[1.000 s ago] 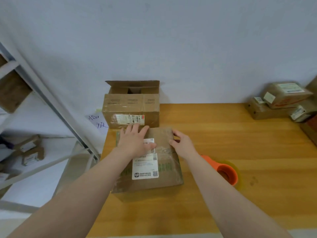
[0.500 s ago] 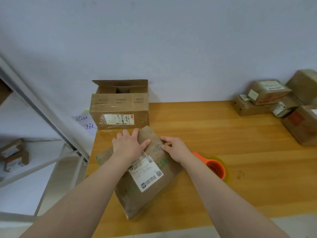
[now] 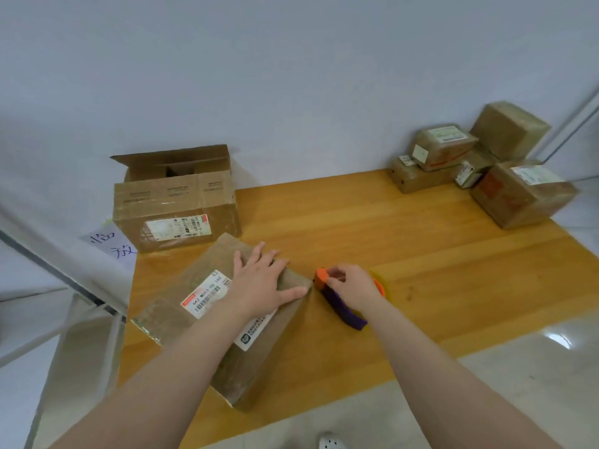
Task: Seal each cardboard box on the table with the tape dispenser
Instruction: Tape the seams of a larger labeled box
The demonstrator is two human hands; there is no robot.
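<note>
The worktop is bare yellow-orange wood, set against a pale wall. At its back left corner stands an open box, flaps up, with a white label on its front. Just in front of it a flat box lies skewed to the edges, labels on top, its near corner at the front edge. Just right of that box is an orange dispenser with a purple handle; whether it rests fully on the wood cannot be told. In the far right corner, well apart, sits a pile of boxes, some stacked on others.
</note>
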